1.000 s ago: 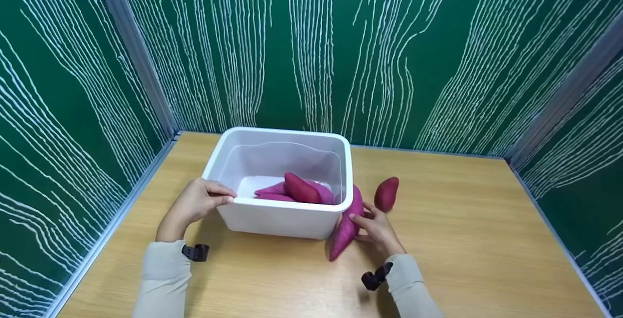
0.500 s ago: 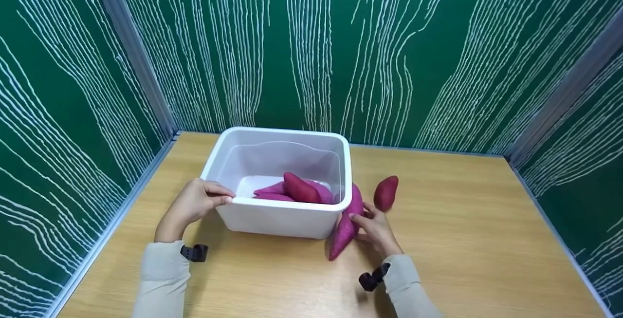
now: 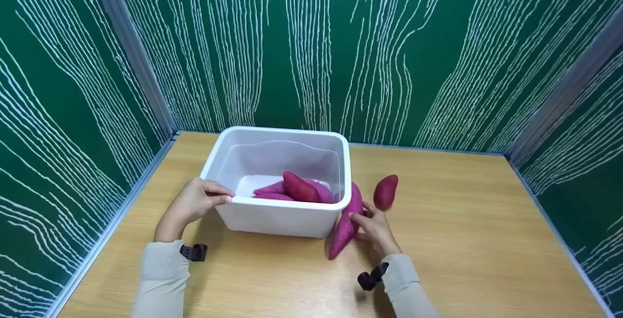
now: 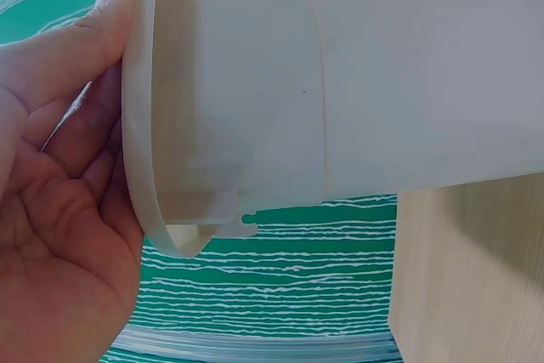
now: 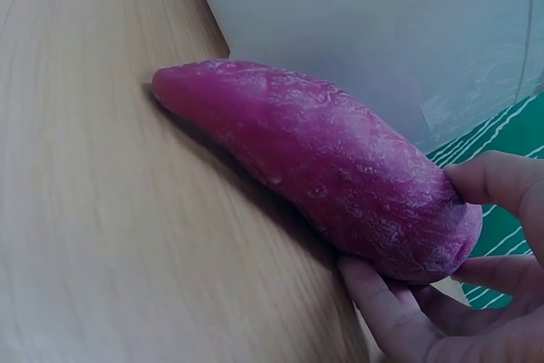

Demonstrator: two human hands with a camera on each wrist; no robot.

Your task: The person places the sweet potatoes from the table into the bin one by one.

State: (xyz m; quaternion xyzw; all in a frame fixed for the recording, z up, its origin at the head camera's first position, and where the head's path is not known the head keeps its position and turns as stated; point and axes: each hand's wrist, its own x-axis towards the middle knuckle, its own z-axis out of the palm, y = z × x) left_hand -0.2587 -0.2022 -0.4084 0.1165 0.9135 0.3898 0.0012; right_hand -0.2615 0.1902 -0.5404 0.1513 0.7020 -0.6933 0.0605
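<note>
A white plastic bin stands on the table, with several purple-red sweet potatoes lying in it. At its front left corner my left hand pinches the rim between thumb and fingers. The left wrist view shows the thumb against that rim. Just outside the bin's right side lies a long sweet potato, its tapered end toward the front. My right hand holds it near its thick end, thumb on one side and fingers on the other.
One more dark red sweet potato lies on the table to the right of the bin, behind my right hand. Green walls with white lines enclose the wooden table at the back and both sides.
</note>
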